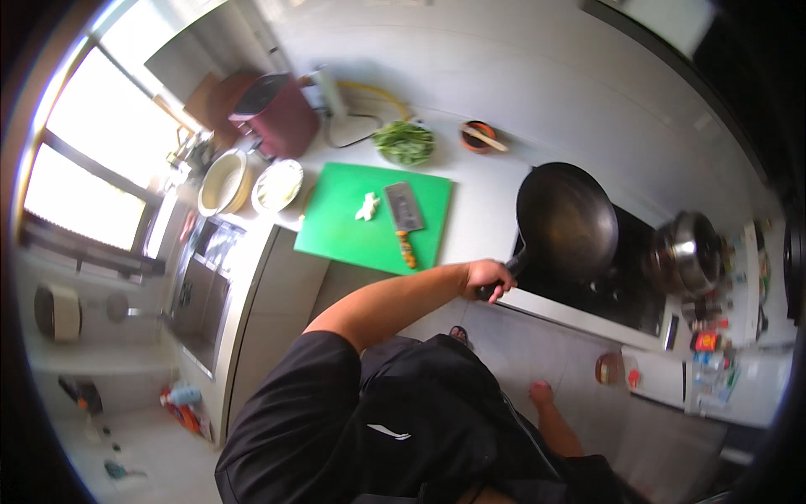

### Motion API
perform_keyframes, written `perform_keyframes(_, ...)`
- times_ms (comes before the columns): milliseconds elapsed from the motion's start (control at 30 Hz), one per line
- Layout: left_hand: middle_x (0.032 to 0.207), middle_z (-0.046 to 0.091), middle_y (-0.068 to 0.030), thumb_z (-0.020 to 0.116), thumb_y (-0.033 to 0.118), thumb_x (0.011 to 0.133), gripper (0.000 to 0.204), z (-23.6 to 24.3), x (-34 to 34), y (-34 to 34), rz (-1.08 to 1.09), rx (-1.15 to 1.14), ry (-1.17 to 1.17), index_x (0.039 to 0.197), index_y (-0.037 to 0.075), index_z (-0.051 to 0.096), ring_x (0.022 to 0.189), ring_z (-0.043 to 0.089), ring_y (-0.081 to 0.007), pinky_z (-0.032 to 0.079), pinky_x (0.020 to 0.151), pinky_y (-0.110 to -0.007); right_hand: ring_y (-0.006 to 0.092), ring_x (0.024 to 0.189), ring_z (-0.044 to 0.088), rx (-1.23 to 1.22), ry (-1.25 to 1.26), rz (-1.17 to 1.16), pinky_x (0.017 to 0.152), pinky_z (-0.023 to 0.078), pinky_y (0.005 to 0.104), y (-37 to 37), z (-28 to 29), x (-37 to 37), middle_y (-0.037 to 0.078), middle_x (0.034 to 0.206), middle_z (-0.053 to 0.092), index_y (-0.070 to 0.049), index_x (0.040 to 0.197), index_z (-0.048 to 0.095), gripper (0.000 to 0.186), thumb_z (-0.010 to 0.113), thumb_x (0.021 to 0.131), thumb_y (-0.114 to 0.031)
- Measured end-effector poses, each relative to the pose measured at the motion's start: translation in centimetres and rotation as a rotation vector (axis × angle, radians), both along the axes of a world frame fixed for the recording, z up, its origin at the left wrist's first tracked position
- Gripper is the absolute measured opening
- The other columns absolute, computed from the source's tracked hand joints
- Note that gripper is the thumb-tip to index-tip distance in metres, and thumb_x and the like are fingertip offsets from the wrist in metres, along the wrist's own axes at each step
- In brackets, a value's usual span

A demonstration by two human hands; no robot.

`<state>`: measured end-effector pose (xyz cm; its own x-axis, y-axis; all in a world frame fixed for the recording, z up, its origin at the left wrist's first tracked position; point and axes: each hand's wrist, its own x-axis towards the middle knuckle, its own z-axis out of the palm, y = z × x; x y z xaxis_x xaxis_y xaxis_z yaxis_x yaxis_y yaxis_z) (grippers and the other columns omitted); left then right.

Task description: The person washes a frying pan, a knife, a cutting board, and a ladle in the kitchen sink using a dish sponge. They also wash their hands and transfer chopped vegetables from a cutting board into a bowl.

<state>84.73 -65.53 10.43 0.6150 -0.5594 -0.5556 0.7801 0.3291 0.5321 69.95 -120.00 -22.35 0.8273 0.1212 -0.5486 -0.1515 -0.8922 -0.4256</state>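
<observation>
left hand [489,277] wrapped around wok [566,220] handle, steadying it over hob [625,294] | right hand unseen | cleaver [404,212] parked on green cutting board [336,223]

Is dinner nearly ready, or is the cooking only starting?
Only starting, it looks like. Done: something pale is cut on the green cutting board beside the cleaver, and a bowl of greens waits by the wall. In hand: the left hand grips the handle of the black wok over the stove. The wok looks empty, so the frying is left. The right hand hangs free.
</observation>
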Motion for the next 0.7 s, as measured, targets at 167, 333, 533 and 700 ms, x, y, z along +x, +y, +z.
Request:
perform_keyframes(167,0.064,0.05,-0.0048,0.064,0.001,0.083,0.031,7.0,-19.8,11.9,0.314,-0.014,0.07,0.105,0.009,0.043,0.043,0.048,-0.0107,0.042,0.038,-0.027,0.0278,0.076,0.067,-0.173,0.159,0.017,0.067,0.054,0.0431,11.0,5.7,11.1,0.011,0.084,0.07,-0.005,0.097,0.068,0.026,0.063,0.085,-0.028)
perform_keyframes(333,0.065,0.049,-0.0027,0.066,0.004,0.084,0.028,10.4,-43.1,19.0,0.719,-0.094,0.086,0.1,0.01,0.044,0.045,0.047,-0.0091,0.042,0.039,-0.027,0.0158,0.055,0.057,0.04,0.437,0.066,0.043,0.044,0.0314,30.7,10.3,10.7,0.005,0.078,0.063,-0.008,0.111,0.06,0.025,0.058,0.09,-0.021)
perform_keyframes(533,0.07,0.049,-0.0013,0.061,0.004,0.088,0.017,10.5,-59.7,21.5,1.292,-0.103,0.176,0.091,0.009,0.046,0.05,0.047,-0.0076,0.044,0.043,-0.026,0.0134,0.055,0.056,0.219,0.574,0.436,0.045,0.043,0.028,51.0,10.0,0.9,0.003,0.077,0.063,-0.009,0.106,0.061,0.019,0.059,0.093,-0.022)
perform_keyframes(700,0.074,0.049,0.0011,0.06,0.008,0.091,0.011,9.8,-68.2,25.8,1.67,-0.175,0.251,0.092,0.009,0.049,0.056,0.048,-0.0056,0.045,0.047,-0.024,0.0108,0.061,0.059,0.368,0.607,0.679,0.049,0.045,0.0257,72.1,13.1,-10.7,0.005,0.083,0.066,-0.006,0.112,0.062,0.021,0.057,0.097,-0.019)
